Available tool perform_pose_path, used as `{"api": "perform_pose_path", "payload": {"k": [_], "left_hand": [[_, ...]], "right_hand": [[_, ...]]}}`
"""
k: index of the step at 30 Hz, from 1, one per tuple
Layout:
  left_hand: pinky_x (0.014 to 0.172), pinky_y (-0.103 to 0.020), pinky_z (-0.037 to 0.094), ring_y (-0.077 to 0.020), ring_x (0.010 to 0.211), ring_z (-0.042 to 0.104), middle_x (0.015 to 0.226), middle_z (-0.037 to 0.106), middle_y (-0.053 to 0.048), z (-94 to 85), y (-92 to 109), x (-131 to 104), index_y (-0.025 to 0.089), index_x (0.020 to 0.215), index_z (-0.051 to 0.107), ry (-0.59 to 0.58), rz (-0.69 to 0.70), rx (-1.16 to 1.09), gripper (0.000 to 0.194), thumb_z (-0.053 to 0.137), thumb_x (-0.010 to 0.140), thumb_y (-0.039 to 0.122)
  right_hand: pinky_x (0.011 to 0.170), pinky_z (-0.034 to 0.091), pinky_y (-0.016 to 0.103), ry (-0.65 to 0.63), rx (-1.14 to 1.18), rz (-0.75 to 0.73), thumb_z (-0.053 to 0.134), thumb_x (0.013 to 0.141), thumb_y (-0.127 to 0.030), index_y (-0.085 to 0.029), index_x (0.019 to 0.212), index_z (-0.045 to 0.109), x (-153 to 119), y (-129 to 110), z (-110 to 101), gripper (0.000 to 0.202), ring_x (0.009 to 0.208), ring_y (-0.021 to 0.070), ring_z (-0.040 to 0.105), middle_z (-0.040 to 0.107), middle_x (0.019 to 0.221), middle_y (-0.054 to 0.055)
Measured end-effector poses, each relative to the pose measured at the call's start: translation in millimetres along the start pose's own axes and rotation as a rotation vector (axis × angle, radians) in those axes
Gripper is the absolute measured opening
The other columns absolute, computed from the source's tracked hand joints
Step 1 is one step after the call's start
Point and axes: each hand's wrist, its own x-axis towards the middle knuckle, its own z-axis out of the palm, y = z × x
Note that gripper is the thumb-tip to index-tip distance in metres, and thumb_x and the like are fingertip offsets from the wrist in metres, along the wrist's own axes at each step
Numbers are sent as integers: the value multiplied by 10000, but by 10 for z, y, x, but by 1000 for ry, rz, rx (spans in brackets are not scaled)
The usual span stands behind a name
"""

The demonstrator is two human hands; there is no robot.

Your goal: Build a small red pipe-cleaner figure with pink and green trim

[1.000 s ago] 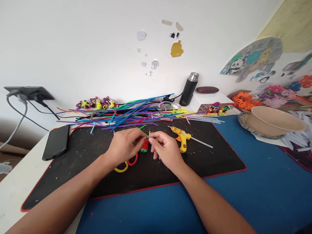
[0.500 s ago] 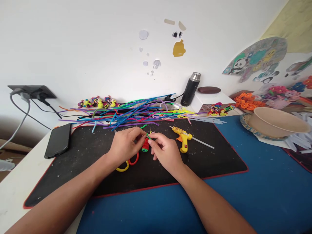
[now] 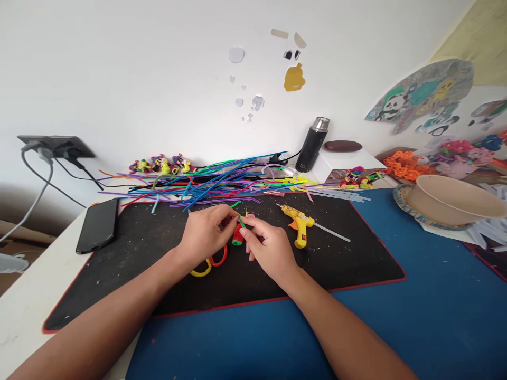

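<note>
Between my two hands runs a green pipe cleaner (image 3: 242,223), one end of it poking up beyond my left fingertips. My left hand (image 3: 208,228) pinches it from the left. From the right, thumb and forefinger of my right hand (image 3: 269,243) press on it too. Just below the fingertips sits a small red coiled piece (image 3: 238,235) with a green end; whether it is joined to the pipe cleaner I cannot tell. Partly under my left hand lie scissors with one yellow and one red handle (image 3: 219,257), their blades mostly hidden.
A yellow glue gun (image 3: 301,227) with a glue stick lies right of my hands on the black mat (image 3: 336,269). Behind are many coloured pipe cleaners (image 3: 214,182), small figures (image 3: 160,164) and a black flask (image 3: 312,145). A phone (image 3: 97,226) lies left, a bowl (image 3: 455,198) right.
The whole view has shifted slightly, so everything appears a little further right. Both hands keep their pinch on the green pipe cleaner, with hardly any movement of the fingers.
</note>
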Motion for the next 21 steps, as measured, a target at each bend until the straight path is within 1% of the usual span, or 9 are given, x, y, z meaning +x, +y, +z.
{"api": "perform_pose_path", "payload": {"k": [5,8,10,12,15,17,18,21], "left_hand": [[585,-243,406,-137,629,640,731,725,8,14,-4,0,202,888,721,0,-17,-6,154,590,950,256],[596,-245,413,-140,635,633,736,722,2,9,7,11,203,887,719,-27,-55,-57,157,589,946,268],[598,-246,423,-143,639,625,735,715,1,-11,19,35,201,880,712,-65,-113,-168,164,594,946,293],[588,-246,436,-145,630,610,713,693,2,-47,21,73,196,876,703,-127,-191,-351,201,609,950,357],[590,-258,485,-154,629,614,695,680,-9,-122,-27,147,179,896,705,-298,-284,-658,321,657,932,495],[611,-273,518,-158,647,634,744,715,-39,-173,-95,195,169,901,719,-401,-307,-777,391,673,920,557],[614,-275,525,-157,650,637,767,728,-50,-195,-132,214,167,897,724,-404,-314,-800,409,674,920,572],[607,-274,532,-156,652,645,780,737,-56,-236,-224,250,172,907,740,-350,-346,-830,424,687,913,593]], "right_hand": [[523,535,246,-10,-3,13,613,996,-363,-234,1301,752,-3,4,-4,359,439,115,625,691,650,-30],[523,535,246,-19,15,15,614,995,-369,-235,1310,748,-2,-3,-14,368,441,114,622,687,646,-33],[515,531,244,-22,32,20,621,991,-373,-232,1303,750,2,-11,-27,366,444,116,621,682,639,-34],[509,527,245,-16,44,24,626,986,-373,-235,1285,757,10,-19,-44,354,443,119,617,669,621,-37],[488,514,244,5,64,29,627,982,-383,-235,1231,771,26,-28,-70,324,435,123,608,643,595,-40],[475,507,242,13,76,36,626,981,-393,-226,1174,780,33,-34,-83,298,439,126,608,638,597,-35],[475,508,242,14,79,39,624,981,-397,-223,1150,781,36,-36,-87,289,445,127,611,639,601,-31],[486,515,248,12,76,45,622,981,-402,-219,1114,777,35,-42,-89,275,455,132,617,645,607,-25]]}}
